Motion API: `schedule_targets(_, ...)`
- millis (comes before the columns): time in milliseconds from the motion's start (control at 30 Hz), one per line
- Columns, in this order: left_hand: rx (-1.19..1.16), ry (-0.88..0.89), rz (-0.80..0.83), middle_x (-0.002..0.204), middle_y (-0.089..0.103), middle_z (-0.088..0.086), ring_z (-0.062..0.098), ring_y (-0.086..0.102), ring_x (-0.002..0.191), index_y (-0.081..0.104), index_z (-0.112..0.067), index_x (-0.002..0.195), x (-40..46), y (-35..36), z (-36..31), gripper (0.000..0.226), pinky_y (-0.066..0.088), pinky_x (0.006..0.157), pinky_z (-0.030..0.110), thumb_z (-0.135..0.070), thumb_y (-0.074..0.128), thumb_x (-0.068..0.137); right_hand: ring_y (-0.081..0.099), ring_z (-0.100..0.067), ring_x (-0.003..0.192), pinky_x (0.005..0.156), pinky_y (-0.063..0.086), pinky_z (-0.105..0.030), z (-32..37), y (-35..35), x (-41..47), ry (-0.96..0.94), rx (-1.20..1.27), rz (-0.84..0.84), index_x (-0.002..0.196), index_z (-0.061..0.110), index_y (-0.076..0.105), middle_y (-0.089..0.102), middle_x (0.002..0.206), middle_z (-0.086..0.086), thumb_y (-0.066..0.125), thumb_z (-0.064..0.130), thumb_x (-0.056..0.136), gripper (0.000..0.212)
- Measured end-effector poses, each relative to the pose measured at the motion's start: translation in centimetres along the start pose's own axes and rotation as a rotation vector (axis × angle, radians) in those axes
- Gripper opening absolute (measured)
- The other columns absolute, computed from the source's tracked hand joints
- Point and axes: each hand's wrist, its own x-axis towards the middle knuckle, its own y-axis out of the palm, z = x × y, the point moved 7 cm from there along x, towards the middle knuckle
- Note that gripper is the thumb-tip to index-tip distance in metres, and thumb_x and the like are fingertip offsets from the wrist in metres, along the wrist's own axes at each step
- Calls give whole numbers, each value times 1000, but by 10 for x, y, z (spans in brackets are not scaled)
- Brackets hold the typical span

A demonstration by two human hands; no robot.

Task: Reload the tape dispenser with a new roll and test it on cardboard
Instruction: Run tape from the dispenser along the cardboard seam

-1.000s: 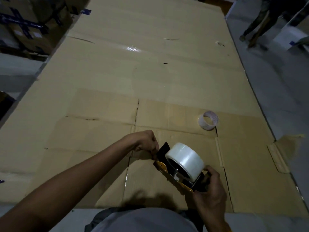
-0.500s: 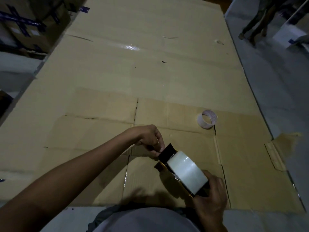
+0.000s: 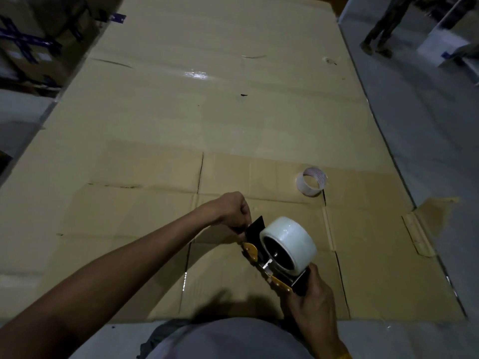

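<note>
Flattened cardboard (image 3: 181,125) spread over the floor, right hand (image 3: 315,303) gripping the tape dispenser (image 3: 269,263) handle, new roll (image 3: 291,244) mounted just above it, left hand (image 3: 233,212) pinching the dispenser's black front flap, empty tape core (image 3: 311,185) lying beyond both hands.

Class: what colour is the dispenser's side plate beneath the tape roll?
Yellow-orange side plate, seen in the head view.

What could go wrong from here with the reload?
1. The left hand pinches at the black flap on the front end of the tape dispenser; a cutting blade there, if any, could nick the fingers.
2. The new roll sits high and could slip off, since only the right hand steadies the handle.
</note>
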Motion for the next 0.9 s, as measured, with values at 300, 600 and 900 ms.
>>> schedule_targets(300, 86, 29, -48, 94, 86, 8, 15, 80, 91, 88, -9, 91, 22, 12, -18, 16, 68, 87, 34, 0, 77, 84, 73, -23, 81, 65, 55, -35, -12, -12, 0, 205, -238, 172, 134, 27, 20, 75, 100, -1, 66, 28, 94, 60)
schedule_targets(600, 301, 188, 182, 90, 85, 4, 11, 75, 82, 87, -11, 89, 66, 37, -65, 10, 60, 80, 28, -13, 80, 82, 72, -31, 90, 72, 57, -42, -26, -35, -9, 303, -147, 232, 120, 31, 18, 70, 100, -3, 62, 32, 98, 49)
schedule_targets(900, 590, 408, 103, 82, 72, 4, 20, 63, 76, 82, -7, 91, 93, 56, -109, 14, 48, 73, 29, -12, 82, 79, 74, -25, 92, 77, 62, -46, -31, -43, -1, 379, 95, 212, 123, 29, 24, 72, 107, -2, 65, 25, 101, 47)
